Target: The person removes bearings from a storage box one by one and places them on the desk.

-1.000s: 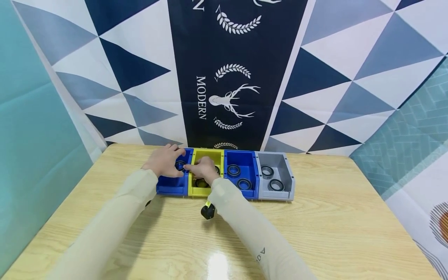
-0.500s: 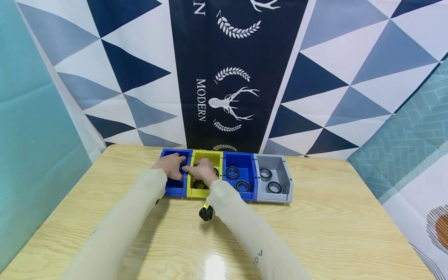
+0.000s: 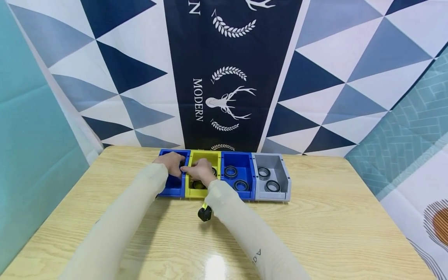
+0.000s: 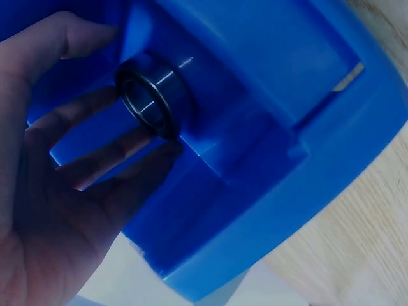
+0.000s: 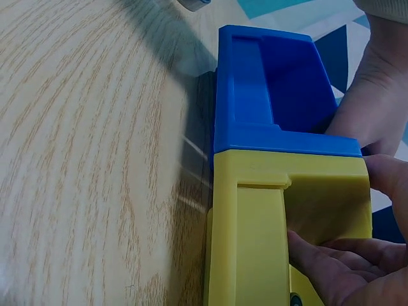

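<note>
My left hand (image 3: 170, 162) reaches into the leftmost blue bin (image 3: 174, 191). In the left wrist view its fingertips touch a dark bearing (image 4: 153, 95) standing on edge against the bin's inside, while the thumb stays apart from it. My right hand (image 3: 200, 170) is at the neighbouring yellow bin (image 5: 255, 242). Its thumb lies over the wall shared with the blue bin and its fingers are inside, gripping that wall. Beneath the right hand, bearings (image 3: 198, 185) in the yellow bin are partly hidden.
To the right stand a second blue bin (image 3: 241, 157) and a grey bin (image 3: 285, 179), each with two bearings lying in it. The bins form a row near the back of the wooden table (image 3: 322, 225), before a patterned wall covering (image 3: 224, 50). A black wrist device (image 3: 204, 214) hangs under the right sleeve.
My left hand has shifted right and deeper into the leftmost blue bin, covering more of the bearing. The right hand keeps its place on the yellow bin. The head view has shifted slightly.
</note>
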`<action>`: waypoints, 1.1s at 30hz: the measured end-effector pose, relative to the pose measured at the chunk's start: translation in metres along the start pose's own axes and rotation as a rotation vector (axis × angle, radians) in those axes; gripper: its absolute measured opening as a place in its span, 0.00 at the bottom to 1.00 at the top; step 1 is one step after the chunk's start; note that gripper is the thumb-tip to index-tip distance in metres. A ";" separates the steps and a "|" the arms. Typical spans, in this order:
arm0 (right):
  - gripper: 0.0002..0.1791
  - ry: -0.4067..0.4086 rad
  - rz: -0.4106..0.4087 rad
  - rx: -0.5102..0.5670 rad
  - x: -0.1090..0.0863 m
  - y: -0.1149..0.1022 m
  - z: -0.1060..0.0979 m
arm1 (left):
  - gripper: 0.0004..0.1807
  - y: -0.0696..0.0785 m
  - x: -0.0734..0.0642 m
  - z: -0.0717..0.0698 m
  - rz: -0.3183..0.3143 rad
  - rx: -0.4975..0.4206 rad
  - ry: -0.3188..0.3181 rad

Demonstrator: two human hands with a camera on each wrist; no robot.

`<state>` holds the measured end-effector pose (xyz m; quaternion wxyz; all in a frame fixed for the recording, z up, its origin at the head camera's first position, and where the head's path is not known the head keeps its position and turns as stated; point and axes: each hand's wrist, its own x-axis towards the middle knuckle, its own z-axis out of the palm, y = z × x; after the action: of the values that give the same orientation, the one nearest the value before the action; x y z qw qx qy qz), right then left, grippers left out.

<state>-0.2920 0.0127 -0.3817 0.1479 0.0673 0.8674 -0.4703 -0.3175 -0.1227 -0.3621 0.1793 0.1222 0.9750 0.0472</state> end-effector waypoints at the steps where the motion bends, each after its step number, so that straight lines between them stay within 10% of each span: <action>1: 0.28 0.000 0.000 -0.002 0.000 0.000 0.000 | 0.40 0.001 0.000 -0.001 -0.002 0.001 -0.007; 12: 0.18 0.008 -0.011 -0.009 0.001 0.003 -0.001 | 0.41 0.008 -0.002 -0.006 -0.038 0.018 -0.048; 33: 0.28 0.024 -0.026 -0.022 0.001 0.005 0.005 | 0.25 0.004 0.007 0.009 0.019 0.011 0.001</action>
<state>-0.2911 0.0112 -0.3882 0.1321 0.0601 0.8750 -0.4619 -0.3201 -0.1170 -0.3725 0.1776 0.1323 0.9742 0.0437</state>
